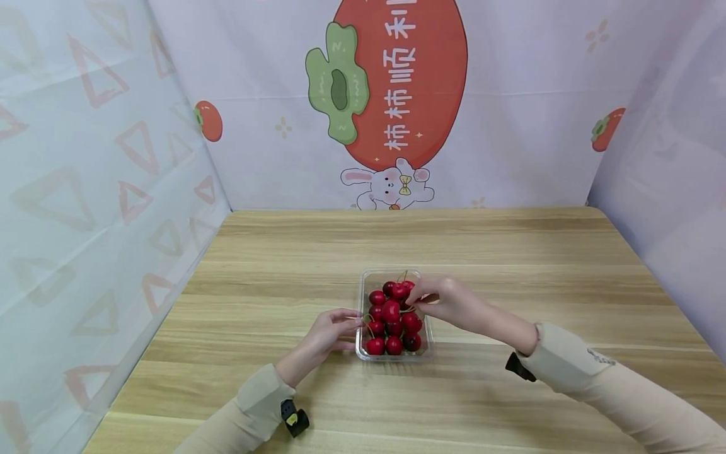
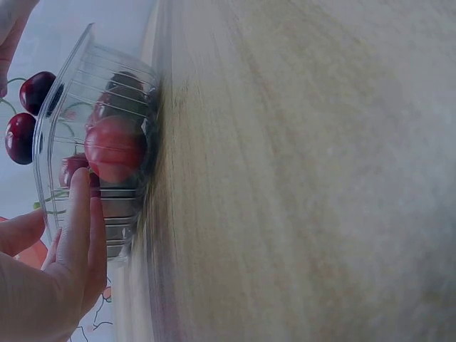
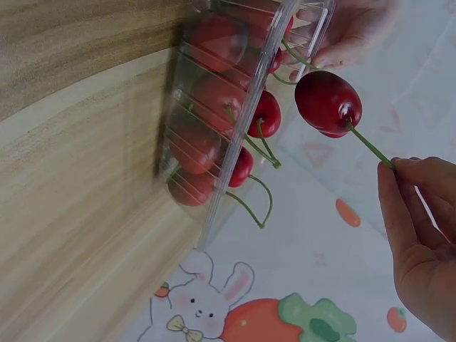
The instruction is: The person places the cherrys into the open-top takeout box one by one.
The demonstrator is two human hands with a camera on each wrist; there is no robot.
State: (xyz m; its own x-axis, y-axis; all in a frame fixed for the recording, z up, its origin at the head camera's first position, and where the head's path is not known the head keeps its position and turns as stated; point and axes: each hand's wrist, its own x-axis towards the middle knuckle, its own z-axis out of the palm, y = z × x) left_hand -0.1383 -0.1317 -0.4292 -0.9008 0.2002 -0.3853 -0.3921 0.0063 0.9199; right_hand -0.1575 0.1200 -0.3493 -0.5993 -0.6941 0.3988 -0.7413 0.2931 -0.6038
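My right hand [image 1: 454, 304] pinches the green stem of a dark red cherry [image 3: 328, 103] between thumb and fingertips. The cherry hangs above the rim of a clear plastic box [image 1: 363, 354], and a sliver of another red surface shows behind it in the right wrist view. Several more cherries [image 1: 394, 345], some with stems, fill the box, which stands upright on the table. At the box's left side my left hand [image 1: 328, 333] has its fingers extended, with fingertips [image 2: 80, 187] resting against the outer wall and rim.
The light wooden table [image 1: 272, 252] surrounds the box. Behind it hangs a pale cloth with a large printed persimmon [image 1: 420, 82] and a rabbit. A cloth with triangle prints [image 1: 136, 145] hangs on the left, and another pale cloth [image 1: 680, 189] on the right.
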